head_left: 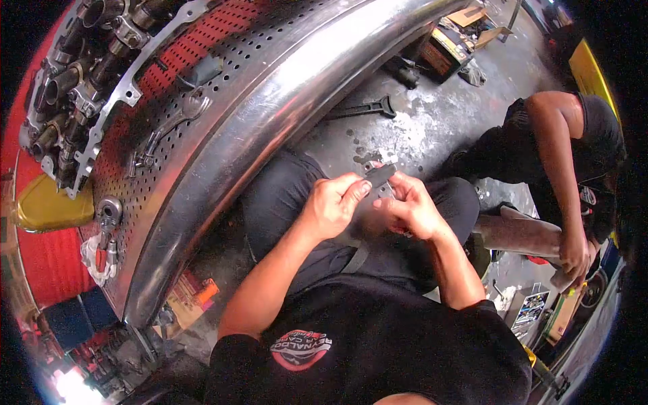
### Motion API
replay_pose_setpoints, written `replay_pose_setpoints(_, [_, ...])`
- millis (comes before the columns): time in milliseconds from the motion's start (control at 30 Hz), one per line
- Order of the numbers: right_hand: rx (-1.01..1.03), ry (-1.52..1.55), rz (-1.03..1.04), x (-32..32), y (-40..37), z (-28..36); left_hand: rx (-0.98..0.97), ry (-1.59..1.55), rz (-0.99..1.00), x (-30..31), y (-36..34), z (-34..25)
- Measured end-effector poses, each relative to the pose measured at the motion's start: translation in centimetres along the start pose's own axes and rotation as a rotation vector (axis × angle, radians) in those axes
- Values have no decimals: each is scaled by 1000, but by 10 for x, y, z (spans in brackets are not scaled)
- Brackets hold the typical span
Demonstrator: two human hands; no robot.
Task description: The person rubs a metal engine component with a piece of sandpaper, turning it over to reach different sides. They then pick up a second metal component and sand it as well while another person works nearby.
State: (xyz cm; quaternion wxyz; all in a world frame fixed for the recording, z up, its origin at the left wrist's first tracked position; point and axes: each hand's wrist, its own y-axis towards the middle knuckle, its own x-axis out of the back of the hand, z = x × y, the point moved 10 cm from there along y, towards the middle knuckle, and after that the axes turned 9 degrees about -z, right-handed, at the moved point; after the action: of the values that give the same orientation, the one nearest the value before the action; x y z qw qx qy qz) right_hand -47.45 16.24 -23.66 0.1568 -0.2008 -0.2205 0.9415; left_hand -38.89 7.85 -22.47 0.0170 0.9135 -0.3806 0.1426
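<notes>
Above my lap, both hands hold a small dark metal part (pixel 383 177) between them. My left hand (pixel 335 204) pinches its near side between thumb and fingers. On its other side my right hand (pixel 410 206) has its fingers curled around the edge. A lighter metal piece with small holes shows beneath the dark one; whether the two are joined I cannot tell. The fingertips under the part are hidden.
A perforated metal bench (pixel 223 57) with a curved edge holds a wrench (pixel 177 121), a ratchet (pixel 108 214) and an engine head (pixel 74 94). A large wrench (pixel 364 109) and a box (pixel 445 52) lie on the floor. A co-worker (pixel 560 142) crouches at right beside a socket tray (pixel 530 307).
</notes>
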Motion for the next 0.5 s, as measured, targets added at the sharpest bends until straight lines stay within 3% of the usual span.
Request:
replay_pose_setpoints(33, [3, -3, 9, 1, 0, -1, 41, -19, 35, -4, 1, 6])
replay_pose_setpoints(133, [1, 55, -16, -1, -1, -4, -127, 97, -64, 1, 0, -10])
replay_pose_setpoints(333, [-186, 238, -228, 2, 1, -22, -624, 515, -338, -2, -1, -27])
replay_pose_setpoints(433, [-224, 334, -222, -3, -6, -15, -791, 774, -360, -9, -5, -45])
replay_pose_setpoints(500, [-282, 433, -208, -4, -10, -20, -731, 835, -489, 2, 3, -47])
